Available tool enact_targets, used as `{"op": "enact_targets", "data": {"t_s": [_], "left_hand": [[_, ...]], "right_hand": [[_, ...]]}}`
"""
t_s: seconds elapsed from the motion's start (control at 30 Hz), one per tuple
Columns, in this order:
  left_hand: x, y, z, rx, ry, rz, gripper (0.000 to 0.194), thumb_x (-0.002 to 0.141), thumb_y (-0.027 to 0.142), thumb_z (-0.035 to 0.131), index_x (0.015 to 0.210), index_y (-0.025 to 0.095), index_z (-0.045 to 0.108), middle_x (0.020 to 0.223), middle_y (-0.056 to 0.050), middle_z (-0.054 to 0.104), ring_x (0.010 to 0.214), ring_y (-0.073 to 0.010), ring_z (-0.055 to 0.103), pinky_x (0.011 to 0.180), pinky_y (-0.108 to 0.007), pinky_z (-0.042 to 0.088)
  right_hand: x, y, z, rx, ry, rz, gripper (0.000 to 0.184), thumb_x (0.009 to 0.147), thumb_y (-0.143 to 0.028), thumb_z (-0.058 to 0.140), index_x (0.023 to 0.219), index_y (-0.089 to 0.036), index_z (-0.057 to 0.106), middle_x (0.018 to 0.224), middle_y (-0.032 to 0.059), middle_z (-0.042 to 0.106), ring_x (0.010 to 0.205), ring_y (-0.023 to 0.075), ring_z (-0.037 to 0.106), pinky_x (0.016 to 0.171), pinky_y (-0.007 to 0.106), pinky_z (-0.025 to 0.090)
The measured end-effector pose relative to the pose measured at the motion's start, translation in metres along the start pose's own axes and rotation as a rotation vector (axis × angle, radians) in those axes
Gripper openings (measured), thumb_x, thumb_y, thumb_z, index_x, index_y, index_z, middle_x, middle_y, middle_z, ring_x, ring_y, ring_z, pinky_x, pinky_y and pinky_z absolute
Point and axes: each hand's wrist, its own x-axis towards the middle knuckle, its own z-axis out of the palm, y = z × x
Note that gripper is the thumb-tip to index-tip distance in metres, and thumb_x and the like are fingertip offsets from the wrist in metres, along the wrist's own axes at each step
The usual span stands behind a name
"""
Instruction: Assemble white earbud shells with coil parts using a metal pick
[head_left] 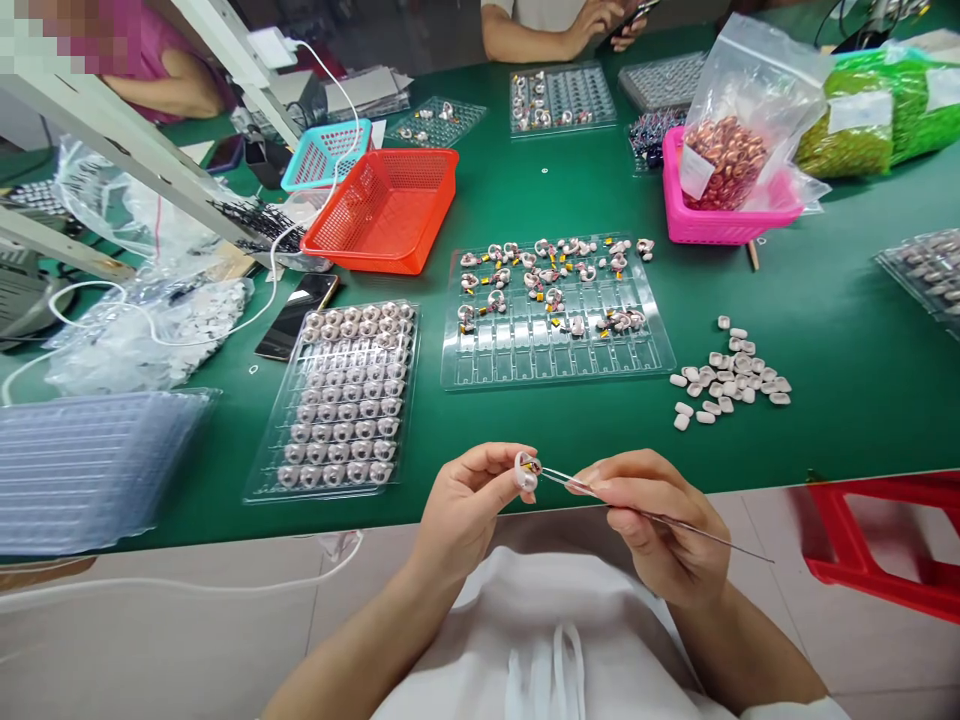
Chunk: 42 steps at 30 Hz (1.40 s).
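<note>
Between the thumb and fingers of my left hand (472,505) is a small white ring-shaped earphone part (527,472) with a yellow strip showing inside it. My right hand (660,515) grips a pair of thin metal tweezers (600,492), whose tips reach the part's opening. Beyond my hands lies a clear tray (495,360) with similar white parts scattered over its far half. To its left, another clear tray (259,480) carries rows of rounded shells (341,425). Right of the middle tray sits a loose pile of small white caps (739,375).
A red basket (401,215), a turquoise basket (330,155) and a phone (296,315) are at the left. Stacked plastic trays (82,470) lie front left. A pink basket (731,228) holds a bag of copper-coloured pieces (724,160). Two people sit across the table.
</note>
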Motion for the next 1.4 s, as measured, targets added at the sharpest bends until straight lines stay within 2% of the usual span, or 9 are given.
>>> {"op": "enact_targets", "data": {"t_s": [0.5, 0.7, 0.87, 1.0, 1.13, 1.3, 1.4], "left_hand": [[-0.002, 0.0, 0.001, 0.003, 0.048, -0.001, 0.018, 0.065, 0.027, 0.088, 0.08, 0.022, 0.079, 0.073, -0.001, 0.072, 0.065, -0.0073, 0.065, 0.064, -0.013, 0.053], [-0.002, -0.001, 0.0, 0.016, 0.031, -0.009, 0.017, 0.066, 0.027, 0.087, 0.08, 0.022, 0.079, 0.076, -0.001, 0.073, 0.066, -0.0067, 0.064, 0.064, -0.013, 0.053], [-0.002, 0.001, -0.001, 0.018, -0.004, -0.062, 0.019, 0.065, 0.029, 0.088, 0.08, 0.022, 0.079, 0.071, -0.001, 0.072, 0.062, -0.0053, 0.062, 0.062, -0.011, 0.051], [-0.003, 0.003, -0.002, 0.063, -0.034, -0.086, 0.019, 0.066, 0.03, 0.088, 0.081, 0.021, 0.079, 0.069, -0.002, 0.071, 0.061, -0.0059, 0.062, 0.061, -0.012, 0.051], [-0.004, 0.003, -0.003, 0.125, -0.061, -0.076, 0.02, 0.068, 0.033, 0.086, 0.081, 0.02, 0.079, 0.068, -0.002, 0.07, 0.062, -0.0068, 0.062, 0.062, -0.013, 0.05], [-0.005, -0.001, -0.006, 0.239, -0.074, -0.079, 0.021, 0.072, 0.036, 0.082, 0.085, 0.019, 0.078, 0.072, -0.002, 0.07, 0.063, -0.0074, 0.061, 0.063, -0.016, 0.051], [-0.004, -0.003, -0.006, 0.316, -0.062, -0.083, 0.025, 0.073, 0.039, 0.081, 0.086, 0.018, 0.076, 0.076, -0.003, 0.07, 0.065, -0.0084, 0.06, 0.064, -0.017, 0.051]], "right_hand": [[-0.002, 0.007, 0.007, -0.004, 0.009, 0.021, 0.05, 0.088, 0.004, 0.055, 0.132, -0.018, 0.061, 0.118, 0.0114, 0.063, 0.106, 0.0235, 0.063, 0.083, 0.042, 0.06], [0.0, 0.013, 0.01, 0.238, 0.113, 0.174, 0.035, 0.095, -0.003, 0.05, 0.121, -0.02, 0.067, 0.105, 0.0105, 0.066, 0.1, 0.0226, 0.064, 0.078, 0.043, 0.061], [0.01, 0.017, 0.007, 0.348, 0.093, 0.229, 0.03, 0.1, -0.008, 0.046, 0.115, -0.021, 0.069, 0.095, 0.0083, 0.067, 0.092, 0.0194, 0.065, 0.074, 0.038, 0.059], [0.016, 0.017, -0.002, 0.335, 0.019, 0.223, 0.029, 0.099, -0.007, 0.047, 0.113, -0.019, 0.069, 0.095, 0.0085, 0.067, 0.091, 0.0186, 0.066, 0.071, 0.035, 0.06], [0.024, 0.01, -0.016, 0.153, -0.107, 0.137, 0.023, 0.096, -0.007, 0.053, 0.112, -0.017, 0.067, 0.092, 0.008, 0.069, 0.093, 0.0183, 0.065, 0.073, 0.032, 0.058], [0.036, -0.006, -0.028, -0.04, -0.336, -0.031, 0.023, 0.095, -0.005, 0.055, 0.116, -0.013, 0.061, 0.104, 0.0106, 0.065, 0.092, 0.0135, 0.064, 0.075, 0.024, 0.055], [0.041, -0.017, -0.029, -0.166, -0.482, -0.084, 0.015, 0.098, -0.009, 0.051, 0.111, -0.01, 0.058, 0.1, 0.0104, 0.066, 0.085, 0.0115, 0.062, 0.074, 0.022, 0.054]]}}
